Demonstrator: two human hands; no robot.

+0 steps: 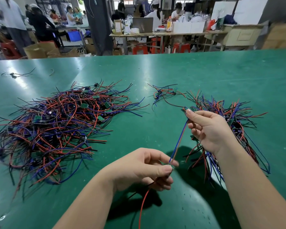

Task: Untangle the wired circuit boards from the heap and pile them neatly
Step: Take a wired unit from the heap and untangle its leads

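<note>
A blue wire (178, 142) is pinched taut between left hand (144, 169) and right hand (208, 129) (both clamped on it) above the worktop (155, 76); the tangled heap (56, 126) lies left.

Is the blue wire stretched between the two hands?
Yes, the blue wire runs straight from the right hand down to the left hand, and both pinch it.

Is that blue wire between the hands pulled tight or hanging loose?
Tight: the blue wire runs straight from left hand to right hand.
</note>
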